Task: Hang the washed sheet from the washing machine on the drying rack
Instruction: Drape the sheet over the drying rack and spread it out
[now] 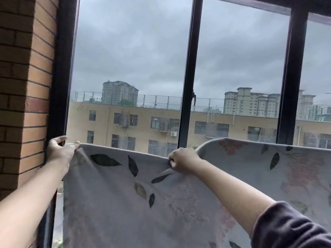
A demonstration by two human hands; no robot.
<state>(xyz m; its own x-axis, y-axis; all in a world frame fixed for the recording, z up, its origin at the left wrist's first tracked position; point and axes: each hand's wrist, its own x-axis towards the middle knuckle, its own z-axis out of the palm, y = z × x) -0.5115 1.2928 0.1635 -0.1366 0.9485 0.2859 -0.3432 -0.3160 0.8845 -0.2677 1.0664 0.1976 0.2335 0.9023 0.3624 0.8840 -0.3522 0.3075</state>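
Both hands raised. Left hand pinches the sheet's top left corner; right hand grips its top edge mid-span, fingers curled. Sheet hangs before the window frame, hiding the sill. Brick wall left. Apartment blocks beyond. No readable writing.

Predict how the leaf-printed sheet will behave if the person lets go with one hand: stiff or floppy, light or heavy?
Probably floppy: the sheet sags along its top edge between the left hand and right hand and puckers where gripped. Likely heavyish, since it hangs straight down in a broad panel. A released corner would probably drop and fold over.
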